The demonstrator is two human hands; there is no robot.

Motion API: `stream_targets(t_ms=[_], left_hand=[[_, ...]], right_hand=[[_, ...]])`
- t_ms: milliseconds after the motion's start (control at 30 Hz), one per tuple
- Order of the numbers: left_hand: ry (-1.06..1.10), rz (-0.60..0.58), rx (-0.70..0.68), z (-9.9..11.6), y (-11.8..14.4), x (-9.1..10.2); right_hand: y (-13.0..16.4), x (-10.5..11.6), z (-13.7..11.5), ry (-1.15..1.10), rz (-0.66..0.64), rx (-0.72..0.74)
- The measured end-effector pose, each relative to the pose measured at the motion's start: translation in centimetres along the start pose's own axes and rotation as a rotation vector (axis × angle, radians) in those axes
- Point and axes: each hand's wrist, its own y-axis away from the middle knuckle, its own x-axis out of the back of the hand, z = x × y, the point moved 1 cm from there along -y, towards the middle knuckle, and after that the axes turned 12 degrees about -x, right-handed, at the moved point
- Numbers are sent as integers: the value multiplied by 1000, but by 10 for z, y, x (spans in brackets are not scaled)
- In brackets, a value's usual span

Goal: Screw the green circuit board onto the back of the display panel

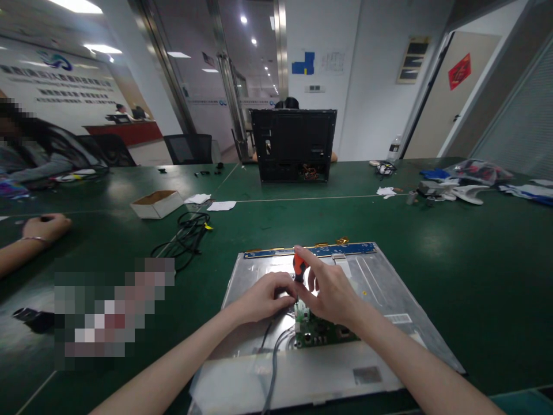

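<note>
In front of me a flat display panel point(242, 334) lies with its metal back up. A green circuit board point(319, 333) sits on it, and a blue strip board point(358, 249) runs along its far edge. My right hand point(334, 288) grips a small orange-and-black screwdriver point(299, 265), held upright with the index finger on top of its handle. Beside its lower end, the fingertips of my left hand point(265, 297) are pinched together at the board's left corner. Whatever they hold there is too small to make out. Grey cables point(274, 369) run from the board toward me.
A black monitor housing point(294, 144) stands across the green table point(276, 222). To the left are a white open box point(158, 204), tangled black cables point(188, 236) and another person's hand point(47, 227). Plastic bags point(479, 171) and assorted parts point(436, 189) lie at the far right.
</note>
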Motion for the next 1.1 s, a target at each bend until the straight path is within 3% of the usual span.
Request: stream_targets(t_ms=[400, 867, 1100], left_hand=[[17, -4, 28, -6, 3, -3], [-50, 11, 15, 5, -1, 1], [34, -3, -2, -3, 2, -2]], right_hand=[[1, 1, -1, -66, -47, -36], [1, -2, 2, 23, 26, 15], [1, 0, -1, -54, -18, 1]])
